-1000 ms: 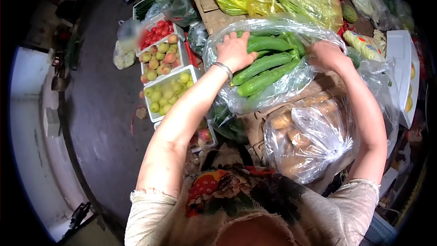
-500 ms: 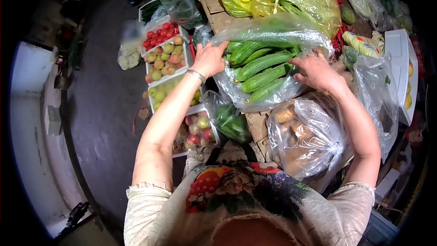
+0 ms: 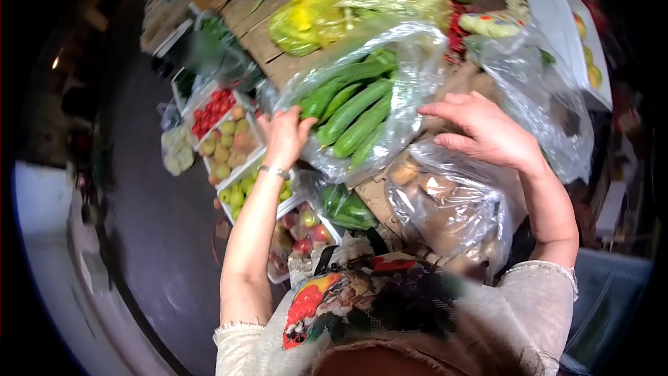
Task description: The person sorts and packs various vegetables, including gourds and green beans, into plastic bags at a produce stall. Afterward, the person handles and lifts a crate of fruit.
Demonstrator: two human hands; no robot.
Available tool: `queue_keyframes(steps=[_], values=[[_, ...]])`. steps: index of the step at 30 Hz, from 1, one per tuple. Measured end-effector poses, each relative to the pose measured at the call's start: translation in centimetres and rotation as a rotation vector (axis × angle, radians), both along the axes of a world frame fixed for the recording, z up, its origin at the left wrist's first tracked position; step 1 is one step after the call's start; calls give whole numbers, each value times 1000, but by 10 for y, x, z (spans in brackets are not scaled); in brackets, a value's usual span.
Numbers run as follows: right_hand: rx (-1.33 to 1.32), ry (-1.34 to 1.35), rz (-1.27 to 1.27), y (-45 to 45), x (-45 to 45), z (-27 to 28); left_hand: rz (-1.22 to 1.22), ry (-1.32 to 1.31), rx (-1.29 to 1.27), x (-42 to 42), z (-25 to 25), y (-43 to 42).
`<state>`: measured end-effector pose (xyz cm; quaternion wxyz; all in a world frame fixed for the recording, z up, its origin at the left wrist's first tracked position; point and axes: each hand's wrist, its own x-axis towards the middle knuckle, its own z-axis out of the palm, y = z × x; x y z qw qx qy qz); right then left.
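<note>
Several long green cucumbers (image 3: 358, 108) lie side by side in a clear plastic bag (image 3: 417, 49), whose mouth is spread wide. At the bag's left rim, my left hand (image 3: 285, 136) has its fingers bent over the plastic, beside the cucumber ends; its fingertips are partly hidden. My right hand (image 3: 480, 129) hovers by the bag's right edge, fingers apart and pointing left, holding nothing. Below that hand rests another clear bag (image 3: 452, 202) with brown, lumpy contents.
White crates of tomatoes (image 3: 212, 111), peaches (image 3: 226, 143), green fruit (image 3: 240, 191) and red-green fruit (image 3: 303, 233) line the left. Yellow bags (image 3: 390, 0) of greens lie behind on cardboard (image 3: 254, 28). A white foam box (image 3: 557, 28) stands at right.
The view has turned, so the stall appears tilted and shifted left. My right hand has come away from the cucumbers and the bag's rim; my left hand stays at the left rim.
</note>
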<state>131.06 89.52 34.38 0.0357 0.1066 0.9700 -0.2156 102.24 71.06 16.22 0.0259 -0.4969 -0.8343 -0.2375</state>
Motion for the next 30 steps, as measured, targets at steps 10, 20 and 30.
queue_keyframes(steps=[10,20,30], values=[[8,576,-880,77,167,11,127,-2,-50,7,1,8],[210,-179,-975,55,239,-43,56,322,59,55,5,-9],[271,88,-1017,109,213,-54,-181,66,67,115,2,-19]])
